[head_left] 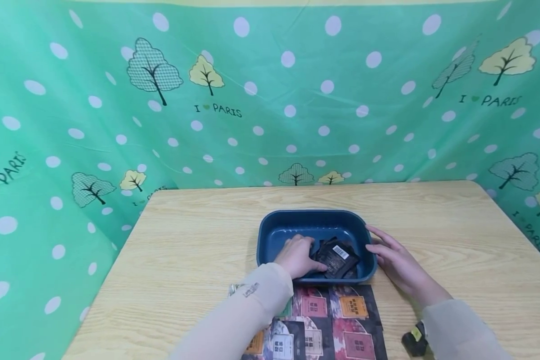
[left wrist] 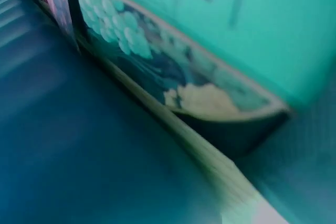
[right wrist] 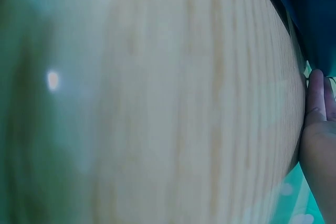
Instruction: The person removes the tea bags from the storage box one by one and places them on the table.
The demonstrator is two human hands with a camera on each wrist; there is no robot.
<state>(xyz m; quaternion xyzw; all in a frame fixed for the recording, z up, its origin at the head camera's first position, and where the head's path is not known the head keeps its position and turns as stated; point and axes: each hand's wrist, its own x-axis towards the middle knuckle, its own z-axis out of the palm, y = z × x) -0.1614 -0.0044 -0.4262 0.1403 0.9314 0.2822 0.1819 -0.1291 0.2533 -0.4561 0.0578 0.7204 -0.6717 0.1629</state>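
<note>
A dark blue plastic basin (head_left: 312, 215) stands on the table with a small pile of black tea sachets (head_left: 337, 257) inside, a white barcode label on the top one. My left hand (head_left: 295, 256) reaches into the basin over its near rim, thumb and fingers at the pile's left edge; I cannot tell if they pinch a sachet. At the basin's right side, my right hand (head_left: 398, 265) touches the outer wall with extended fingers (right wrist: 315, 95). Rows of printed tea sachets (head_left: 314, 305) lie before the basin, partly under my left forearm. A green sachet (left wrist: 210, 51) fills much of the left wrist view.
The wooden table (head_left: 198, 240) extends to both sides of the basin. By my right sleeve lies a small black object (head_left: 415, 340) with a yellow-green mark. A green dotted curtain (head_left: 270, 100) hangs behind and beside the table.
</note>
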